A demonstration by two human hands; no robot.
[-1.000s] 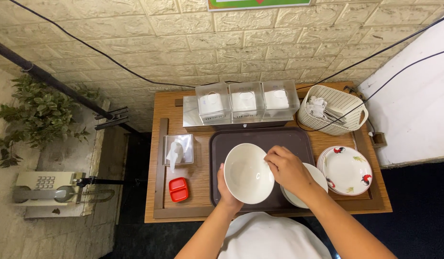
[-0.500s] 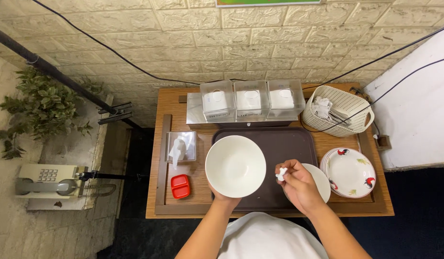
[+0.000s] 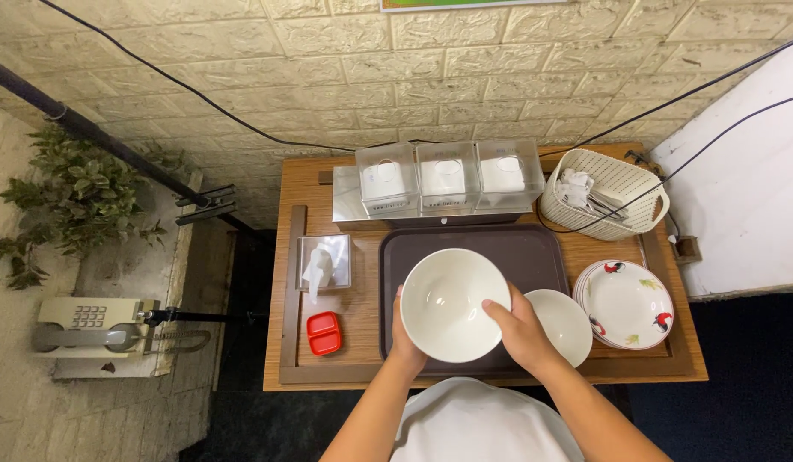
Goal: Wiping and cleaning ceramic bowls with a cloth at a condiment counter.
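Both hands, left (image 3: 406, 340) and right (image 3: 523, 329), gripping white bowl (image 3: 454, 305) above dark tray (image 3: 533, 255). Second bowl (image 3: 563, 325) just right, touching patterned plates (image 3: 629, 304).

Wooden tabletop (image 3: 362, 190) carries: dark tray (image 3: 533, 252), tissue box (image 3: 324, 262), red dish (image 3: 324, 333), three clear boxes (image 3: 448, 178), woven basket (image 3: 606, 205), patterned plates (image 3: 627, 304), white bowl (image 3: 561, 325)

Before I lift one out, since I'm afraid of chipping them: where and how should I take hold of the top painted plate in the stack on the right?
Probably best by the rim of the top painted plate, from the right: that edge is bare, while the small white bowl sits close on the left. The plate lies flat, so fingers would slide under the raised rim, thumb on top.
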